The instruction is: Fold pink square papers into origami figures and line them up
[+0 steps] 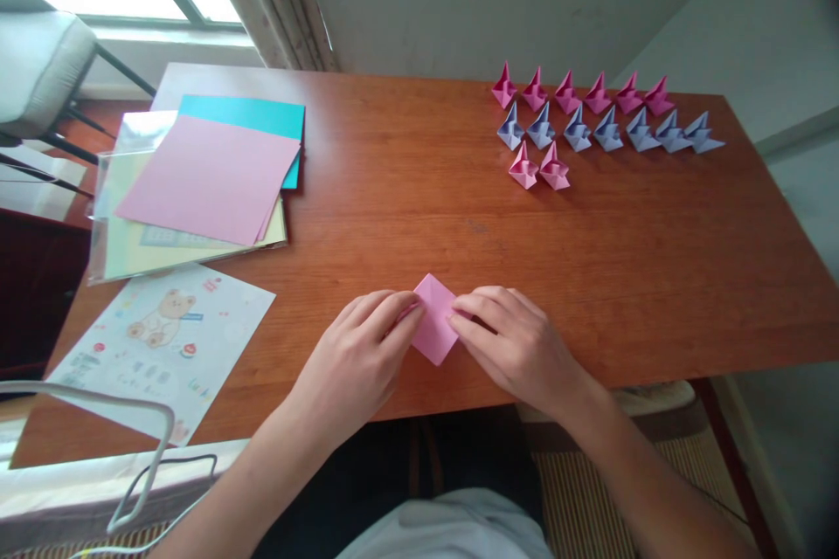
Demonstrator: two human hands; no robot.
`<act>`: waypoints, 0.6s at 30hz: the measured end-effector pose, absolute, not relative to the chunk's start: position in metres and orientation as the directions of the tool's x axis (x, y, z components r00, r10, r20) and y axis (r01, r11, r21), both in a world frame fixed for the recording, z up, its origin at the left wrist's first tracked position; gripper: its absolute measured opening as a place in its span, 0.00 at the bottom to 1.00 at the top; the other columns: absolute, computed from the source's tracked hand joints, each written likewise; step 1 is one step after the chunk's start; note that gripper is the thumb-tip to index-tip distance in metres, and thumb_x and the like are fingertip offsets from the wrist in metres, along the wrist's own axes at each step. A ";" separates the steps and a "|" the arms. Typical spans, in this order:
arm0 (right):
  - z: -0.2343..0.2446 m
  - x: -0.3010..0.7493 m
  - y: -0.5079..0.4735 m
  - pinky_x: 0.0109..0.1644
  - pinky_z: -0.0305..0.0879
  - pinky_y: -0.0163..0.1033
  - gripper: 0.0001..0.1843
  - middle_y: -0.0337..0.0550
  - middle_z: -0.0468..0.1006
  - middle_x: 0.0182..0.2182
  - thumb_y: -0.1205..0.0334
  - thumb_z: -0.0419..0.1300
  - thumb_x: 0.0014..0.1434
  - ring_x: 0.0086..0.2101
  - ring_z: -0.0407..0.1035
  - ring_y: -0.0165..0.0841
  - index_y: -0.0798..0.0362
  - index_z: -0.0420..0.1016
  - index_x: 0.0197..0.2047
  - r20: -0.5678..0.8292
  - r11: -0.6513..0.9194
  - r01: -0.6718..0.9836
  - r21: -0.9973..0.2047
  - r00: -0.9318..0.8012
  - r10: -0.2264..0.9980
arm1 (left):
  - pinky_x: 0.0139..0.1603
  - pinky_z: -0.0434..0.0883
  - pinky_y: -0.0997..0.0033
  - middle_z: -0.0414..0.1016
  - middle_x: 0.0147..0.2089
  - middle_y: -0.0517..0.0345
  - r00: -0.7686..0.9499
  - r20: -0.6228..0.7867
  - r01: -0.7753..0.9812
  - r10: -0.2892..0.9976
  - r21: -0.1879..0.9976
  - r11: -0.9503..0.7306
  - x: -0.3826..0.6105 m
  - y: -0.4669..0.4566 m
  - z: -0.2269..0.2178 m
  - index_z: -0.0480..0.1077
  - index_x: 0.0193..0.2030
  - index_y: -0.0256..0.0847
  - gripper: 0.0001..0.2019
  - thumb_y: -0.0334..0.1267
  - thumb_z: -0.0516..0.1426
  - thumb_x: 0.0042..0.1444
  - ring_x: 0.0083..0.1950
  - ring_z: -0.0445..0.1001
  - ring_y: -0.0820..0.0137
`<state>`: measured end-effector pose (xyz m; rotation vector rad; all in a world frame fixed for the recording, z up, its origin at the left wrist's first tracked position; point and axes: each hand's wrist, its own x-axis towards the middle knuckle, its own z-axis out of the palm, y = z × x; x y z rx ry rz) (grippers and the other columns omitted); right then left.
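Note:
Between my two hands, near the table's front edge, is a small pink piece of origami paper (435, 323) folded into a diamond, one corner pointing away from me. Its left corner is pinched between the thumb and fingers of my left hand (367, 349). My right hand (515, 341) pinches the corner on the right in the same way. Fingertips cover both side corners, so the fold edges there are hidden. The upper and lower corners show fully.
Folded paper figures stand in rows at the back right: dark pink (597, 94), pale blue (608, 131) and light pink (523, 168). Pink sheets (210, 179) lie over turquoise paper (262, 113) at left. A bear-printed sheet (163, 349) and a white cable (157, 454) are nearer.

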<state>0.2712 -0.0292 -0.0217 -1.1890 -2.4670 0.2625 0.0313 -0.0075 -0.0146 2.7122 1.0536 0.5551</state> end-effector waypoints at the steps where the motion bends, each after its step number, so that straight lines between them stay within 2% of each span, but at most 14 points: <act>1: -0.020 0.271 -0.029 0.51 0.70 0.48 0.13 0.48 0.81 0.50 0.70 0.55 0.69 0.49 0.72 0.41 0.52 0.78 0.52 0.249 0.622 0.710 -0.330 -0.570 0.783 | 0.56 0.76 0.56 0.77 0.56 0.45 0.690 0.270 0.607 0.671 0.289 -0.740 0.028 -0.011 -0.016 0.71 0.57 0.35 0.20 0.22 0.51 0.60 0.54 0.75 0.58; 6: -0.014 0.269 -0.025 0.49 0.70 0.46 0.12 0.47 0.81 0.47 0.68 0.55 0.69 0.46 0.71 0.39 0.50 0.80 0.47 0.218 0.568 0.715 -0.407 -0.528 0.821 | 0.60 0.75 0.53 0.74 0.60 0.42 0.689 0.250 0.606 0.680 0.314 -0.730 0.025 -0.019 -0.019 0.71 0.57 0.32 0.19 0.24 0.54 0.60 0.58 0.72 0.54; 10: -0.015 0.265 -0.019 0.48 0.70 0.44 0.10 0.45 0.81 0.41 0.65 0.57 0.69 0.43 0.70 0.38 0.50 0.81 0.42 0.163 0.444 0.721 -0.533 -0.427 0.889 | 0.56 0.75 0.57 0.77 0.53 0.46 0.633 0.274 0.598 0.724 0.421 -0.682 0.030 -0.012 -0.020 0.73 0.51 0.35 0.10 0.29 0.57 0.64 0.52 0.74 0.60; 13: -0.018 0.261 -0.013 0.48 0.70 0.44 0.09 0.44 0.81 0.39 0.66 0.57 0.69 0.41 0.71 0.37 0.50 0.80 0.45 0.138 0.366 0.716 -0.594 -0.357 0.924 | 0.52 0.76 0.63 0.78 0.48 0.49 0.584 0.287 0.596 0.759 0.483 -0.641 0.035 -0.005 -0.021 0.74 0.47 0.37 0.07 0.30 0.56 0.66 0.48 0.75 0.64; 18: -0.019 0.254 -0.009 0.47 0.68 0.43 0.07 0.43 0.82 0.37 0.65 0.59 0.67 0.39 0.72 0.38 0.50 0.79 0.44 0.099 0.259 0.739 -0.622 -0.255 0.962 | 0.48 0.75 0.66 0.79 0.46 0.51 0.467 0.278 0.680 0.839 0.494 -0.542 0.041 -0.002 -0.023 0.70 0.58 0.40 0.13 0.33 0.53 0.68 0.45 0.77 0.65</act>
